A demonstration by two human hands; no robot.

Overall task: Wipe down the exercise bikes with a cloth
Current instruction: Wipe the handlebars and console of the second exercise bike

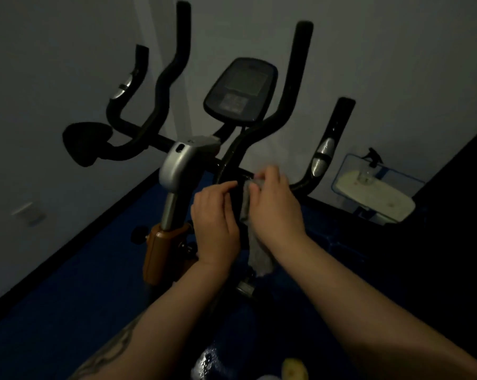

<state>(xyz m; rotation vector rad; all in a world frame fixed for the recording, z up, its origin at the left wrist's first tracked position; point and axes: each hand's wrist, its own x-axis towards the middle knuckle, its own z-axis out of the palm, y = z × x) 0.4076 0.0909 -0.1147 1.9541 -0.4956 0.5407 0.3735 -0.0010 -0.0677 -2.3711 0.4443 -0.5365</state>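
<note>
Here, in a dim room, I stood over the exercise bike with both hands at the middle of its handlebar. My right hand had the grey cloth bunched against the black bar just right of the silver stem cover. The fingers of that hand were curled closed over the top of the cloth, thumb pinching it from the near side, so a crumpled fold showed just below the fingertips and the rest hung down loose under my palm and wrist, ending in a ragged tail in front of the bike frame.

My left hand sat just beside the right one, on the other side of the cloth. Its fingers were bent and mostly closed, the tips reaching toward the bar and the upper edge of the cloth; I could not tell whether they actually held the cloth or only touched the bar.

The console stood tilted above my hands, between the upright grips. The orange frame post ran down to the left of my left wrist. Over by the wall on the right, well apart from the bike, a spray bottle stood on a pale scale on the blue floor.
</note>
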